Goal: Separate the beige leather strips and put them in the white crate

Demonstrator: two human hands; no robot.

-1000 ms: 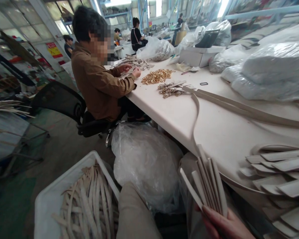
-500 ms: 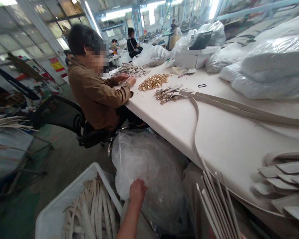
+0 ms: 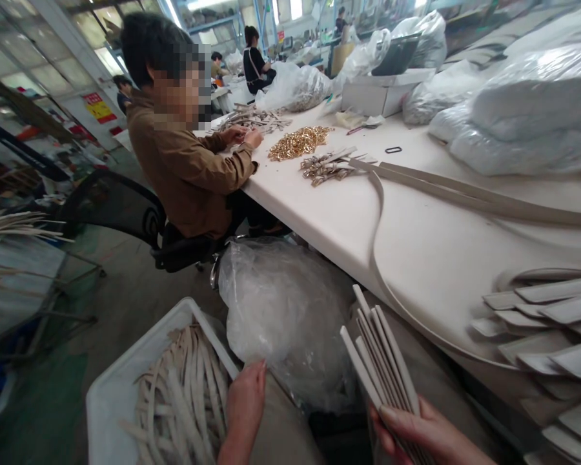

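Note:
My right hand [image 3: 411,429] grips a bundle of flat beige straps [image 3: 380,355], their ends fanning upward beside the table edge. Lower in the view, my left hand [image 3: 244,400] has its fingers curled closed; whatever they pinch, if anything, is hidden. Its fingertips lie at the lower edge of a clear plastic bag [image 3: 281,303], and I cannot tell whether they hold the film. Just left of that hand stands a white plastic tub [image 3: 126,371] with many loose beige strips [image 3: 184,387] in it. Stacked strap pieces [image 3: 556,323] lie on the table at the right.
On the white table [image 3: 339,213] are gold metal fittings [image 3: 300,142], a heap of straps with fittings [image 3: 326,168], a long strip [image 3: 465,200] and bulky plastic-wrapped bundles [image 3: 527,116]. A co-worker in a brown jacket [image 3: 188,161] sits at the left edge, hands on small pieces.
My left hand has drawn down and left from the bag toward the tub. The strap bundle and my right hand have come up and left into fuller view. The camera has tipped down slightly.

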